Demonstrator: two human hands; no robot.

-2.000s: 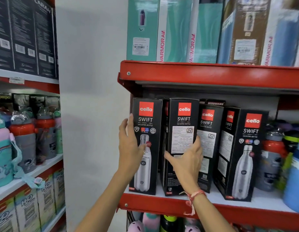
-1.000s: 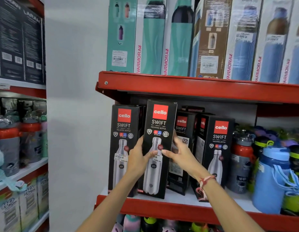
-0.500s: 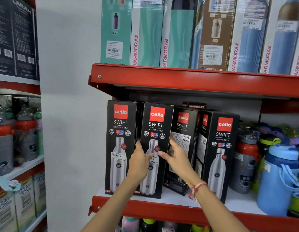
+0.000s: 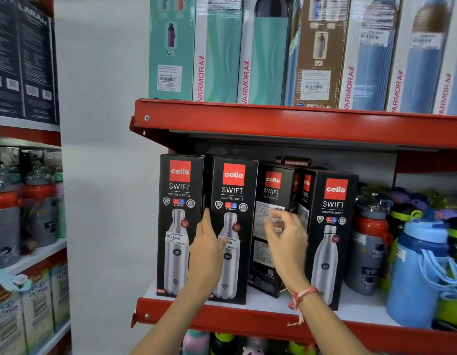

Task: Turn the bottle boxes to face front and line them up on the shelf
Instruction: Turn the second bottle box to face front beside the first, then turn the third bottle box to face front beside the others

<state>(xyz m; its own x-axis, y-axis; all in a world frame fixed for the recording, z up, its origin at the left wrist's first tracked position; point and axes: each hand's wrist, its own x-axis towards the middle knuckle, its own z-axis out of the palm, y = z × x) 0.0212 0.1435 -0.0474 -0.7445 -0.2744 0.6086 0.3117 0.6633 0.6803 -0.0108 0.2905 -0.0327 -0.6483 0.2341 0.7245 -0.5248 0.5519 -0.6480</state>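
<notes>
Several black Cello Swift bottle boxes stand on the red shelf (image 4: 247,319). The first box (image 4: 180,190) and the second box (image 4: 233,196) face front, side by side. The third box (image 4: 272,188) is turned and shows its printed side. The fourth box (image 4: 333,208) faces front at a slight angle. My left hand (image 4: 206,249) lies on the second box's left edge, fingers reaching into the gap beside the first box. My right hand (image 4: 285,239), blurred and with fingers apart, hovers in front of the third box and holds nothing.
Loose bottles, one blue (image 4: 417,272) and one red-capped grey (image 4: 370,249), crowd the shelf's right end. The upper red shelf (image 4: 273,119) carries tall Varmora boxes just above the Cello boxes. A white pillar (image 4: 104,175) stands to the left, with another shelving unit (image 4: 25,260) beyond it.
The second box has been turned to face front and set down next to the first. My right hand has let go of it and moved right to the third box.
</notes>
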